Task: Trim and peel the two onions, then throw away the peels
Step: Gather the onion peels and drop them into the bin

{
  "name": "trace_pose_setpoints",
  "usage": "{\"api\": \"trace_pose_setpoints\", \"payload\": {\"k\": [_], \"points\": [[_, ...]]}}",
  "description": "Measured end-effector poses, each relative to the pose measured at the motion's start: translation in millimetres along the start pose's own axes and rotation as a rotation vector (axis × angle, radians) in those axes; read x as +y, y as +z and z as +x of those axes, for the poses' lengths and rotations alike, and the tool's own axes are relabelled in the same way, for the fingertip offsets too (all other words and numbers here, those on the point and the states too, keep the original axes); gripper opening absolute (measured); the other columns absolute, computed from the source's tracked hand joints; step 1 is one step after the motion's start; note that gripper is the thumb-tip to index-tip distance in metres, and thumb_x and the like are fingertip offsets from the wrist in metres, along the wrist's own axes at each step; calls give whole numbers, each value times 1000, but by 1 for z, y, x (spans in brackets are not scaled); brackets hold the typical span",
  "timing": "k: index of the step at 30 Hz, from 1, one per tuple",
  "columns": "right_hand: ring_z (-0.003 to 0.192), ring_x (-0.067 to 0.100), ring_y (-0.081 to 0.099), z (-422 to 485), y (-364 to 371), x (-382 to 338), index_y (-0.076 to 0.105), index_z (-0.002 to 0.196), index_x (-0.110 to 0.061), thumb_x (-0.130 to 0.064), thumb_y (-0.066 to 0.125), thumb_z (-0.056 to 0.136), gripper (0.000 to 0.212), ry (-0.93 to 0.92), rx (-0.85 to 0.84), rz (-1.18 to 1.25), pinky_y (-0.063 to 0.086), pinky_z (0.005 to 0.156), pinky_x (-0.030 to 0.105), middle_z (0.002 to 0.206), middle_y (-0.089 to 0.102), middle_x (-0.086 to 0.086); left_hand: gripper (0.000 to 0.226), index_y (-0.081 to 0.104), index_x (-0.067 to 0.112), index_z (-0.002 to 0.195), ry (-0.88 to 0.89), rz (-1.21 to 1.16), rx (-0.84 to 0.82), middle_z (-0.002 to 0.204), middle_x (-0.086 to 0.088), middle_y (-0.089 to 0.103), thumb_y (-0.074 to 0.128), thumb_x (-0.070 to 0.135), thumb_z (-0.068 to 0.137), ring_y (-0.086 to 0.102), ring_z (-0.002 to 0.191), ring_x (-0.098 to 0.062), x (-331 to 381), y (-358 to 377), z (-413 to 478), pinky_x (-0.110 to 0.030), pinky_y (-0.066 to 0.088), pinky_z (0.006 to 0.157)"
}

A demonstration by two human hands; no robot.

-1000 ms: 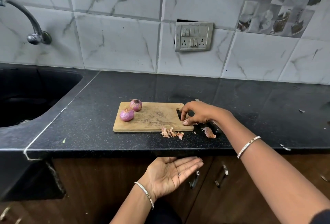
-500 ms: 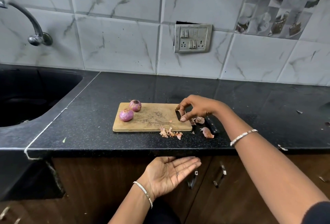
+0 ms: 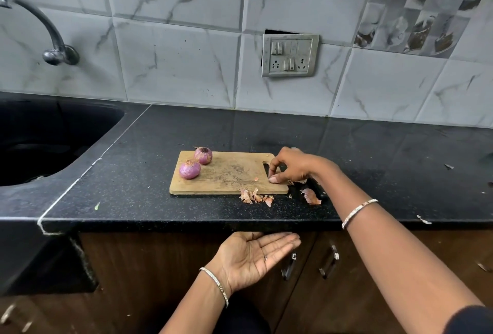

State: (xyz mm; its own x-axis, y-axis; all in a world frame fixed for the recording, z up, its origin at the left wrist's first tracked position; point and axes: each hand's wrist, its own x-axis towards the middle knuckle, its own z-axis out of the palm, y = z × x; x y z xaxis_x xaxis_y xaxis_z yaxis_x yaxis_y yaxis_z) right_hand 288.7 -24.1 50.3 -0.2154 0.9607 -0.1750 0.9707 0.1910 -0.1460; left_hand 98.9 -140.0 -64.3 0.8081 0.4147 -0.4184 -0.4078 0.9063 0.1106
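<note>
- One head-worn wide-angle view, looking forward and down over the bench (image 3: 149, 208) towards the tiled wall (image 3: 176, 64).
- Near: both forearms enter from the bottom edge.

right hand (image 3: 290, 167) lowered again, fingertips back on cutting board (image 3: 226, 173) edge, partly covering loose peels (image 3: 301, 181)
</note>
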Motion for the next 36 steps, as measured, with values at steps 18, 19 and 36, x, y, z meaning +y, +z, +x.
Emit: {"api": "trace_pose_setpoints", "payload": {"k": [18,19,36], "points": [[96,5,66,-35,16,-23,74,98,-24,-18,78,86,14,-142,196,388,44,91,15,100,73,-12,61,46,-24,133,7,-24,5,139,-38,51,24,25,106,48,132,-50,1,-1,0,-50,38,117],[94,3,65,-39,20,-30,74,100,-23,-19,76,89,12,-148,278,411,41,89,7,101,72,-12,60,46,-24,133,9,-24,7,138,-38,51,24,25,106,47,132,-50,1,0,0,-50,34,118],[113,-1,62,-90,97,-62,77,112,-19,0,52,89,39,-274,667,465,45,103,14,115,74,-8,59,61,-26,106,100,0,30,113,-42,63,27,22,107,67,97,-54,-1,-1,4,-57,53,96]]}}
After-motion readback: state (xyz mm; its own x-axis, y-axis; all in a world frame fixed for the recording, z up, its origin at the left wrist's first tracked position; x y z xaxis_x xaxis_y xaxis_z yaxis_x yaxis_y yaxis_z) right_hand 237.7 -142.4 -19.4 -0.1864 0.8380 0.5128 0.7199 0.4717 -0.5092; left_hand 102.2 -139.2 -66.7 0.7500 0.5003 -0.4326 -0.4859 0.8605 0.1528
